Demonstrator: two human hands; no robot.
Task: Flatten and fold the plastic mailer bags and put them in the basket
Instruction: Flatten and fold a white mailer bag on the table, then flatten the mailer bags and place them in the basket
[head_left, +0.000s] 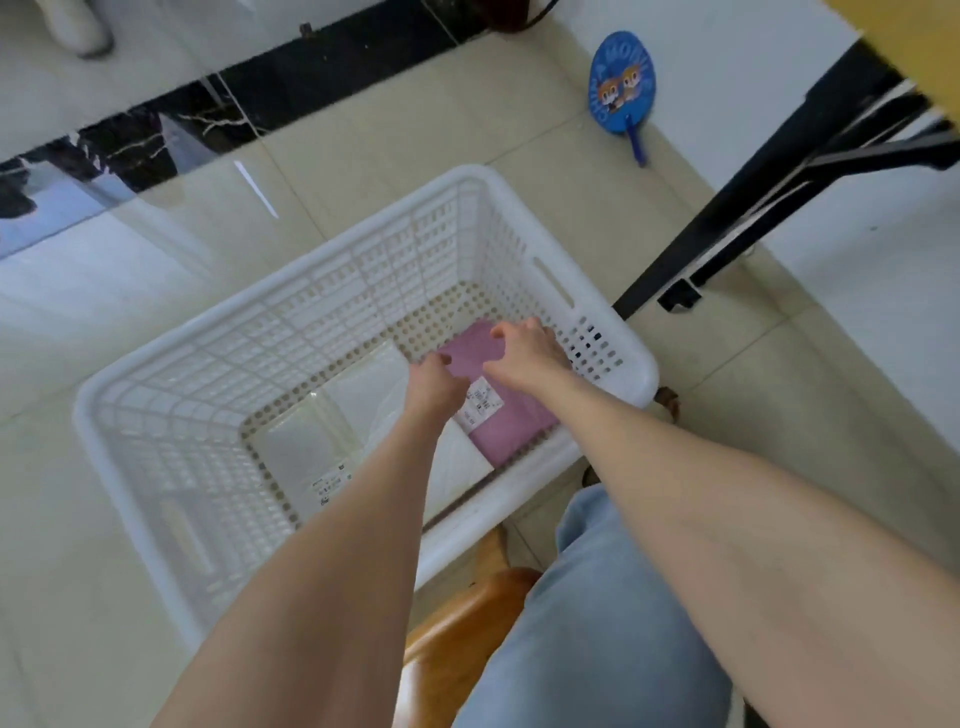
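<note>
A white perforated basket (613, 343) stands on the tiled floor below me. Inside it, at the right end, lies a folded pink mailer bag (511, 423) with a white shipping label on top. My left hand (434, 387) pinches the bag's left edge with curled fingers. My right hand (527, 351) grips its far end, fingers curled over the fold. Both hands are down inside the basket. Folded white and clear mailer bags (322, 436) lie flat on the basket floor to the left of the pink one.
A blue hand fan (621, 83) lies on the floor beyond the basket. Black table legs (737, 208) slant down at the right. A wooden stool edge (457, 623) and my jeans-clad knee (597, 623) are at the bottom.
</note>
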